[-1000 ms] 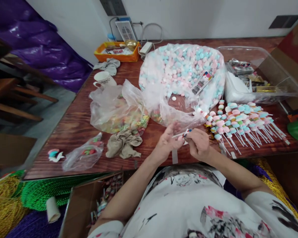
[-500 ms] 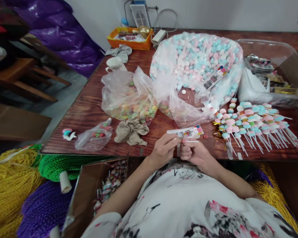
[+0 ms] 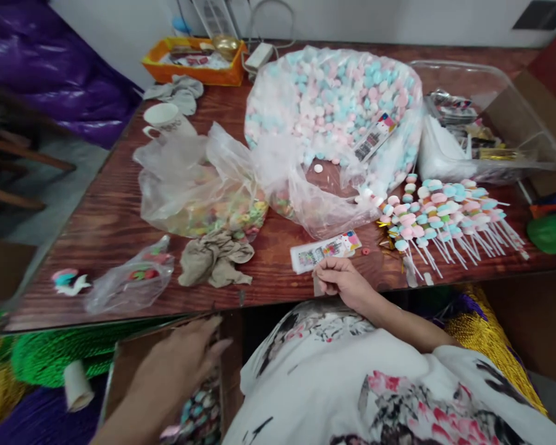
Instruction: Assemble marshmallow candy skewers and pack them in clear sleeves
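Note:
My left hand (image 3: pixel 180 364) is over an open cardboard box (image 3: pixel 115 371) below the table edge, blurred by motion, with its thumb and fingers apart and nothing seen in them. Under it in the box lie colourful bead sticks (image 3: pixel 204 402). My right hand (image 3: pixel 340 279) rests at the table's front edge with fingers curled together; what they hold, if anything, is hidden. A small translucent strip (image 3: pixel 317 286) shows beside its fingertips. Just beyond it lies a stack of printed cards (image 3: pixel 327 250), with a small red bead (image 3: pixel 365 251) to the right.
Finished-looking pastel bead sticks (image 3: pixel 445 216) lie at the right. Behind are a large bag of pastel beads (image 3: pixel 343 99) and a clear bin (image 3: pixel 491 167). Bags of small beads (image 3: pixel 204 204), a crumpled cloth (image 3: pixel 215 259), a mug (image 3: pixel 167 120) and an orange tray (image 3: pixel 231 74) stand left.
My left hand has left my right hand and moved down left over the box. The white stick seen between the hands is no longer visible there. The view has turned right.

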The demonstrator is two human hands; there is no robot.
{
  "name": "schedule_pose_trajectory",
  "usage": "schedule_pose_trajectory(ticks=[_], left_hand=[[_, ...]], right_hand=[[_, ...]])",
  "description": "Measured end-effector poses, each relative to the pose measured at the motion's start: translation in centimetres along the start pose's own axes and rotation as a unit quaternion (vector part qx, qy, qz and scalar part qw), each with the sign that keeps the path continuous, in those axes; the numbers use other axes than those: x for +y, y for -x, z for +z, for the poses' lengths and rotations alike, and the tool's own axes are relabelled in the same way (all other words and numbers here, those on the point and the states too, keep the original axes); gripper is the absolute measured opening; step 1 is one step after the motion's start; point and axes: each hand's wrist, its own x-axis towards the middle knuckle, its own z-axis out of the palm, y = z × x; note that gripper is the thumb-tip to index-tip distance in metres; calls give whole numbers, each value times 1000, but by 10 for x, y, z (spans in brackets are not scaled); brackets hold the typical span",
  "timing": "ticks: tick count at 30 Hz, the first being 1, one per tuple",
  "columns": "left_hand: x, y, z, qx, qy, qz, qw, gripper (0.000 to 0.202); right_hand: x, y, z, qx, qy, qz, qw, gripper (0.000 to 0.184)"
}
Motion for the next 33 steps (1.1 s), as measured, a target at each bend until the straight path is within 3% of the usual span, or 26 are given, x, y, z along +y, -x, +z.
schedule_pose_trajectory(ticks=[2,5,7,8,10,12,15,18,21,25,28,31,33], left_hand=[[61,-41,-8,97,9,134,986,29],[150,-102,-19,126,4,263,956,21],[190,-131,-21,124,-23,278,952,22],[202,-141,-19,121,-37,278,952,23],[215,-151,-14,108,-61,277,953,23],[215,-154,-8,103,-78,276,952,23],[203,-152,2,131,-87,294,943,22],[186,-154,13,189,-64,335,921,20],[174,-156,21,238,-27,353,905,22],[174,-155,23,246,23,312,917,20],[182,-155,17,212,31,268,939,15],[187,-158,12,195,41,249,948,13],[186,-162,12,204,63,251,944,13]], right_hand=[[-5,2,1,2,33,-31,999,21],[-21,16,-8,63,121,-145,980,18],[-36,32,-25,152,222,-258,928,14],[-44,42,-37,205,285,-314,882,13],[-59,64,-65,299,427,-402,753,11],[-74,84,-95,337,551,-434,628,17],[-96,99,-129,323,721,-363,493,31],[-116,94,-142,226,839,-274,413,35],[-131,82,-140,124,889,-207,389,29],[-143,72,-141,80,891,-205,397,24],[-149,71,-144,105,839,-311,433,25],[-150,80,-134,190,715,-466,486,28],[-147,92,-119,257,622,-530,516,31]])
